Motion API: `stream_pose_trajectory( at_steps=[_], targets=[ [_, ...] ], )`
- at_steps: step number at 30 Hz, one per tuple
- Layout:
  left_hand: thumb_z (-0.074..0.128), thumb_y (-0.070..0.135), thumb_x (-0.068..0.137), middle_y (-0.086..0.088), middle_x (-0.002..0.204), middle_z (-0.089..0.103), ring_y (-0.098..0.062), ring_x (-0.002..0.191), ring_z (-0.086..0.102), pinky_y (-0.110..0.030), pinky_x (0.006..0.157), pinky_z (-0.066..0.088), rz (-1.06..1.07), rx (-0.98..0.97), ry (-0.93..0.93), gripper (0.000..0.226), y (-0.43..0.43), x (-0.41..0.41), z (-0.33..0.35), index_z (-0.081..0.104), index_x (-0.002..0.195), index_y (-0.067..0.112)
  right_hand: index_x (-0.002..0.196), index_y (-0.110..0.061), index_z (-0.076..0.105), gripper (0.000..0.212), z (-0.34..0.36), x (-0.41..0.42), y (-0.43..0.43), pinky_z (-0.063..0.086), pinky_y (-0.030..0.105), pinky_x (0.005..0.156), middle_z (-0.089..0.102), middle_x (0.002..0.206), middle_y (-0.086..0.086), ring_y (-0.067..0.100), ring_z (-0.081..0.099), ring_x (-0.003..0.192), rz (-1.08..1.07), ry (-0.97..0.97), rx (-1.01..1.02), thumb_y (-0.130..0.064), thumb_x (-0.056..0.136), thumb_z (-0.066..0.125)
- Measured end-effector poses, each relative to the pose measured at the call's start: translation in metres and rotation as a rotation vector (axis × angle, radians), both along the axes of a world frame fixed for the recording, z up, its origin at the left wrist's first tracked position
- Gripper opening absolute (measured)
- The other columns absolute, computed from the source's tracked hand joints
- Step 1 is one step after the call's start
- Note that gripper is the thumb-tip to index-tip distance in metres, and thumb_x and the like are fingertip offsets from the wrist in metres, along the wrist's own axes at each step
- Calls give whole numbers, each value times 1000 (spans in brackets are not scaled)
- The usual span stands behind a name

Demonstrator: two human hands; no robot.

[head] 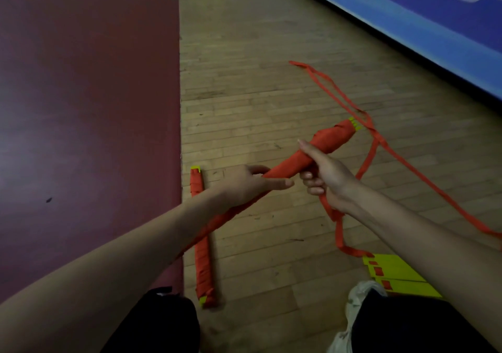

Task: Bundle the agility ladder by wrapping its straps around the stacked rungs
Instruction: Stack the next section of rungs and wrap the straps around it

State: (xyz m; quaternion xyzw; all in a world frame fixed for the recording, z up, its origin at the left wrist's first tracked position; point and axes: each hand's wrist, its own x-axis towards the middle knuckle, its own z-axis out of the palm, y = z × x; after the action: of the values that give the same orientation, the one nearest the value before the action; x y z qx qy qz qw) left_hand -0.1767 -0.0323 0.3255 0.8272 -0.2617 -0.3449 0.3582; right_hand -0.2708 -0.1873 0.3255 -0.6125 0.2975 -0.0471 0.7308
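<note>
Head view: strap-wrapped rung bundle [331, 139], held above wooden floor [244, 80]. Left hand [252, 186] curled round its middle; right hand [323, 173] clenched around bundle and loose strap [338, 233]. Second wrapped bundle [203, 257] laid on floor

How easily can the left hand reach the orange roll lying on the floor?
Probably easily, yes, but not this instant. The left hand grips the held roll, so it must let go first. The floor roll lies just below that forearm, nothing visibly between.
</note>
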Motion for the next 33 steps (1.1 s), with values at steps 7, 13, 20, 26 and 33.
stream_pose_trajectory(
  at_steps=[7,13,20,26,33],
  targets=[
    [49,65,85,-10,95,67,-19,77,63,-32,72,53,-144,-153,487,69,19,13,2,61,117,6,69,-17,46,39,7,-4,8,18,20,42,34,50,-4,6,25,43,106,-147,22,-53,81,56],
    [65,53,78,-8,95,63,-17,77,61,-32,72,48,-52,-118,510,66,18,15,9,62,120,2,71,-15,46,41,11,-2,5,19,21,43,38,51,-4,7,25,44,108,-173,17,-54,77,56],
    [76,54,72,-7,101,72,-23,90,69,-36,87,55,110,-68,238,59,9,17,-1,67,115,14,81,-13,49,37,-2,-4,-1,21,17,36,47,55,-1,5,27,37,132,-32,-57,-47,95,48],
    [74,51,76,-7,100,71,-24,89,69,-38,85,56,111,-80,25,50,1,12,0,65,114,20,89,-11,58,39,-10,-3,-1,27,19,43,51,59,-2,5,34,41,110,33,-142,-46,99,45],
    [66,57,81,-2,91,66,-22,85,65,-36,76,52,5,51,-434,47,-2,3,-6,63,115,24,88,-15,57,32,-11,-2,-1,28,21,48,50,65,-1,6,34,46,90,65,-117,-43,98,47]
  ],
)
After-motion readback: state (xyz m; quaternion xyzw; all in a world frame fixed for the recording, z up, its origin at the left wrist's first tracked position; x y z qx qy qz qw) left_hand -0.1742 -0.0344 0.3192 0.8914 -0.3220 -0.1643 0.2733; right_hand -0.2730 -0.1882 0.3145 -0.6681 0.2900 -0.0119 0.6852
